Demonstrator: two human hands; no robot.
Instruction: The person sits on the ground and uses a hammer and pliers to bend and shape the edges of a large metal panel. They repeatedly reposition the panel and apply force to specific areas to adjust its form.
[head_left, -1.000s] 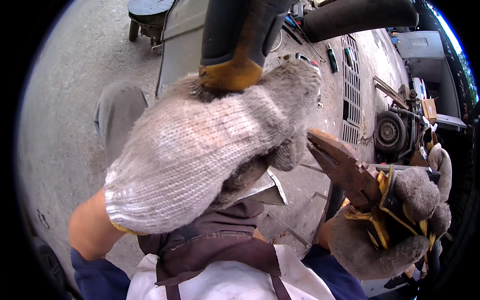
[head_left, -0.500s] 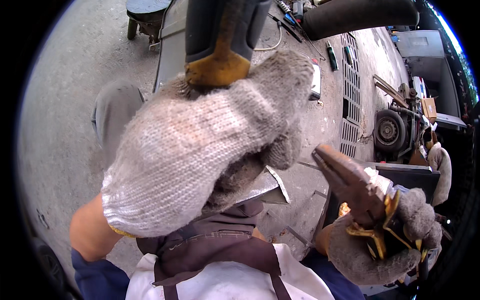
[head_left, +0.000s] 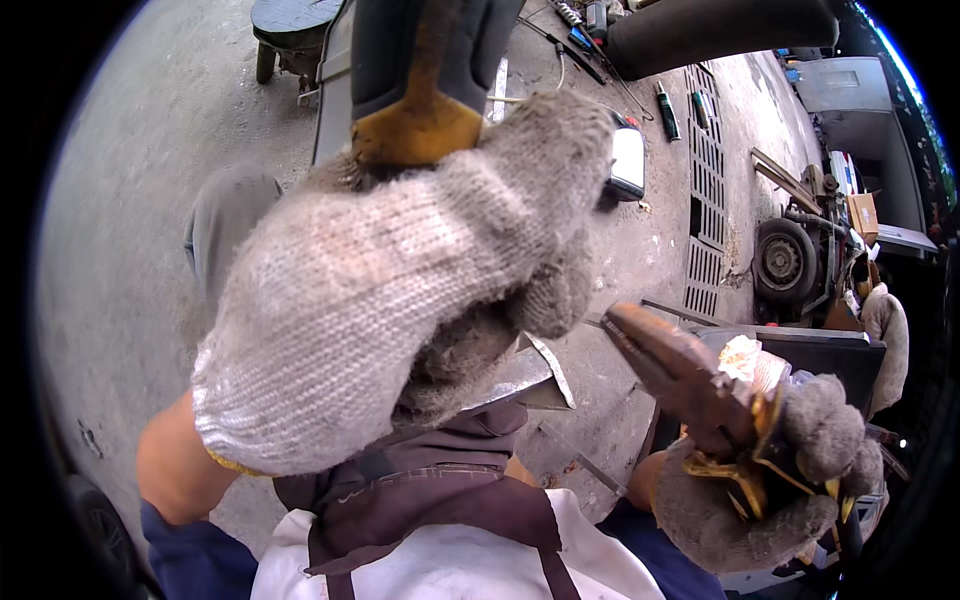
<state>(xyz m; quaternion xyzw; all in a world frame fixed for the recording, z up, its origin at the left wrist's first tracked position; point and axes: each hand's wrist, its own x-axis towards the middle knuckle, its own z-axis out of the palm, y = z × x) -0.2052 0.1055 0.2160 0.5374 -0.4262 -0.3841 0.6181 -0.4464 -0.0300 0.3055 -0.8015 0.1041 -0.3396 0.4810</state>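
My left hand (head_left: pixel 350 300), in a soiled white knit glove, is closed around a thick black-and-yellow tool handle (head_left: pixel 425 110) that rises past the top edge; the tool's kind cannot be told. At the lower right, my right hand (head_left: pixel 760 490), in a grey knit glove, grips a pair of pliers (head_left: pixel 690 380) by the yellow handles. Its rusty jaws point up and left, toward the left glove but apart from it. Below the left glove, a bent grey metal sheet (head_left: pixel 545 380) shows by my lap, mostly hidden.
A round stool (head_left: pixel 295 15) stands at the far left. On the concrete floor, a slotted drain grate (head_left: pixel 704 190) runs beside a white-and-black box (head_left: pixel 627 165) and a green tube (head_left: pixel 667 110). Farther right are a wheel (head_left: pixel 784 260) and a cardboard box (head_left: pixel 862 218). A dark cylinder (head_left: pixel 720 38) juts in above.
My left hand and the tool handle have shifted slightly left, showing more of the white-and-black box. The pliers' jaws have moved slightly left and down. Both grips are unchanged.
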